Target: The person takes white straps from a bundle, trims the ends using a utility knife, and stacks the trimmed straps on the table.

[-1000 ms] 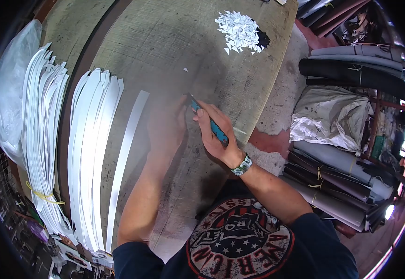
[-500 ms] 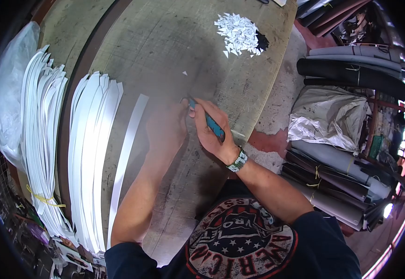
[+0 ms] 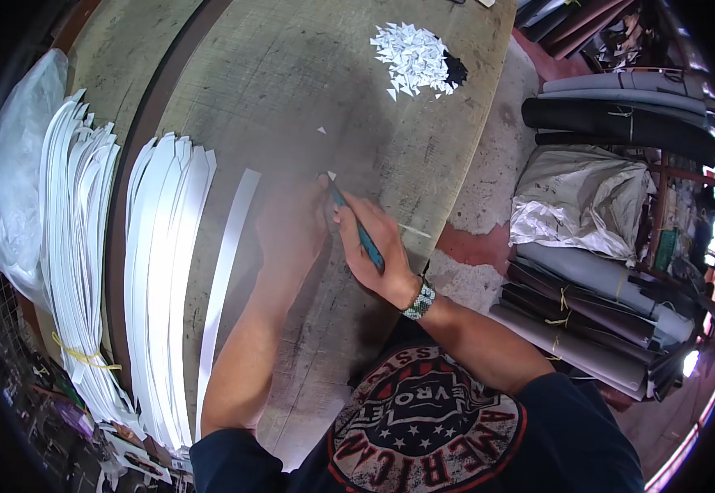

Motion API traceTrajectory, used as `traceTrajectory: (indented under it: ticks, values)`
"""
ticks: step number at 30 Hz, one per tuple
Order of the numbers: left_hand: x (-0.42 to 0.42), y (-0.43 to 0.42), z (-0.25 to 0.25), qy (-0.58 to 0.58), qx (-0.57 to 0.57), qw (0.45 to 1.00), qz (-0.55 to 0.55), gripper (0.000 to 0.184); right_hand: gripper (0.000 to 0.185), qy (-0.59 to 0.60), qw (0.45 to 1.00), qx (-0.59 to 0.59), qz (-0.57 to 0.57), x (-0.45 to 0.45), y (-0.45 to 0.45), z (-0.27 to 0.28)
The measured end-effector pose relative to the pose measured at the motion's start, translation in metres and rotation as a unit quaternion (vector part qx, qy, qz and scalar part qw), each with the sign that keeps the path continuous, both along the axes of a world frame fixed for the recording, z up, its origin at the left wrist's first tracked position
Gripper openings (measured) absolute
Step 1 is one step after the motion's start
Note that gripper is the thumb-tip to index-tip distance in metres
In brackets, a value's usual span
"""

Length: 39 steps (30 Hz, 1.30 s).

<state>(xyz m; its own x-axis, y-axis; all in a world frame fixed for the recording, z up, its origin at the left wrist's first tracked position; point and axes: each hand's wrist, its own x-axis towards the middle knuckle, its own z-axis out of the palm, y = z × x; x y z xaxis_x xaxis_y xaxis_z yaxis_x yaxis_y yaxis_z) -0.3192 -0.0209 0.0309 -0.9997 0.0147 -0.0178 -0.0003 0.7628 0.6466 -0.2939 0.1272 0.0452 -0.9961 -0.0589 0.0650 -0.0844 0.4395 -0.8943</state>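
My right hand (image 3: 374,251) is wrapped round a slim blue tool (image 3: 365,241), whose dark tip points up and left. Just left of it, my left hand (image 3: 291,218) lies low over the wooden table (image 3: 308,361); haze blurs its fingers, and what they hold, if anything, cannot be made out. A small white triangle (image 3: 332,176) shows at the tool's tip, and another white triangle (image 3: 321,130) lies farther up. A single white strip (image 3: 230,246) lies left of my left hand.
Left of the single strip are a stack of white strips (image 3: 160,279), a dark bar (image 3: 140,135), a tied strip bundle (image 3: 78,246) and a clear plastic bag (image 3: 20,181). White triangles (image 3: 411,57) are piled at the table's far right. Rolls (image 3: 620,119) and a sack (image 3: 579,205) stand beyond its right edge.
The tool has tilted more upright in my right hand, and a small white triangle now shows at its tip. The whole view has shifted slightly.
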Motion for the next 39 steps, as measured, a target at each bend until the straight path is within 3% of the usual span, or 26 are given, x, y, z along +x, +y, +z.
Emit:
traceTrajectory:
  ticks: [20,26,28,31,34,37,39]
  values:
    - [0.003,0.000,-0.001,-0.012,-0.003,1.000,0.008,0.014,0.026,-0.012,1.000,0.016,0.010,0.011,-0.002,-0.002]
    - [0.013,0.001,-0.007,0.047,0.002,0.999,0.002,0.023,0.026,-0.007,0.999,0.035,0.026,0.021,0.002,-0.009]
    - [0.024,-0.005,-0.014,0.094,-0.010,0.995,-0.023,0.033,0.026,-0.010,0.999,0.026,0.027,0.017,0.003,-0.008]
    - [0.044,-0.010,-0.017,0.147,-0.019,0.988,-0.032,0.042,0.025,0.005,1.000,-0.002,0.017,0.014,0.005,-0.014]
    - [0.069,-0.015,-0.010,0.157,-0.054,0.986,-0.016,0.041,0.027,-0.057,0.996,-0.068,0.034,0.003,0.018,-0.036]
    - [0.090,-0.017,-0.005,0.140,-0.090,0.986,0.016,0.046,0.033,-0.133,0.968,-0.211,0.023,-0.010,0.045,-0.032]
    - [0.103,-0.008,0.014,0.120,-0.085,0.988,0.045,0.051,0.039,-0.138,0.971,-0.188,0.044,-0.030,0.079,-0.018]
